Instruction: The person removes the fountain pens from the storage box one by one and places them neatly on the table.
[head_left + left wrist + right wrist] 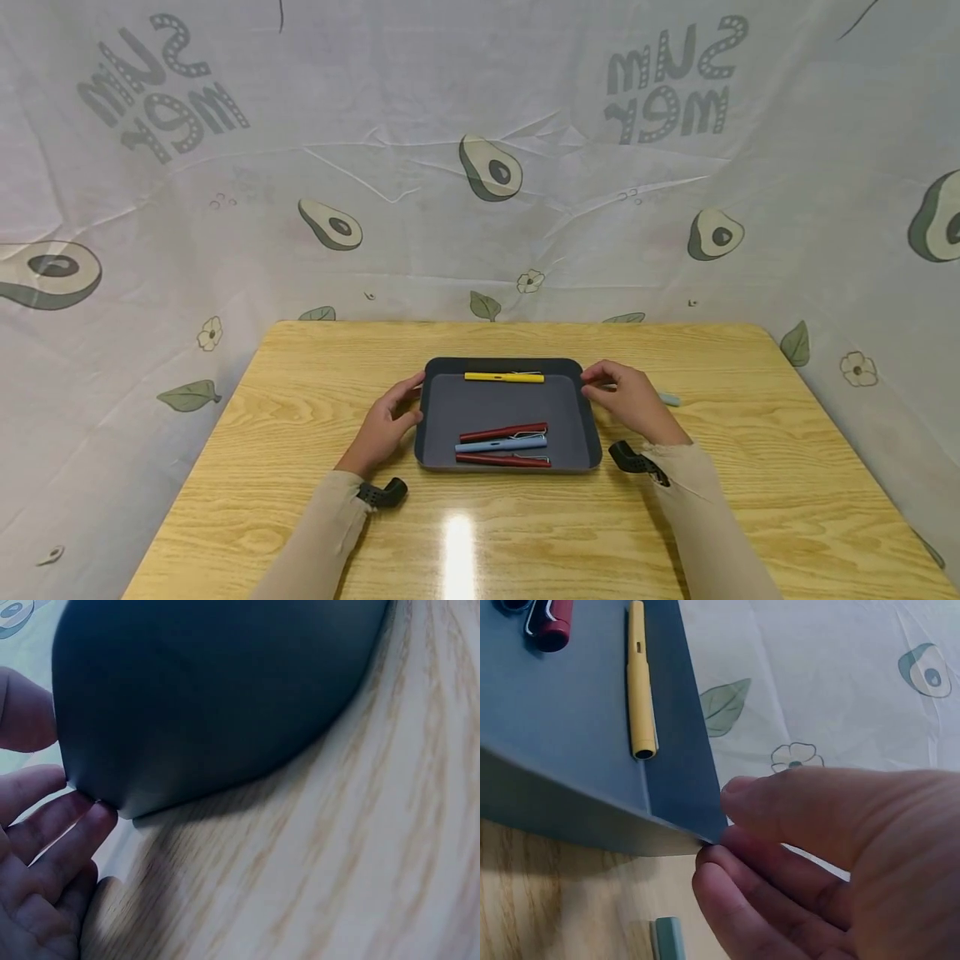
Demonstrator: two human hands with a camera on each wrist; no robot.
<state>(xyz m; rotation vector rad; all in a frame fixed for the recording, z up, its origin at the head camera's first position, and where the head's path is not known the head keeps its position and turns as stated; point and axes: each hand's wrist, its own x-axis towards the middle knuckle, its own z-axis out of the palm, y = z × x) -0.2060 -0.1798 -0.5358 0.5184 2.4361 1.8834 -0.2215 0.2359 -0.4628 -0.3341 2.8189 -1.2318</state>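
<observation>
A dark grey tray (495, 408) lies before me on the wooden table, between both hands. My left hand (384, 429) holds its left side, with fingertips at the rim in the left wrist view. At the far right corner, my right hand (626, 400) pinches the rim, thumb above and fingers below. A yellow pen (504, 377) lies along the tray's far wall. Nearer me rest a blue pen (501, 445), a red pen (498, 432) beyond it and another red pen (502, 460) on its near side. These three have metal clips.
A pale green pen (669, 400) lies on the wooden table (337, 367) right of the tray, partly hidden behind my right hand. A cloth (420, 225) printed with avocados hangs behind the table.
</observation>
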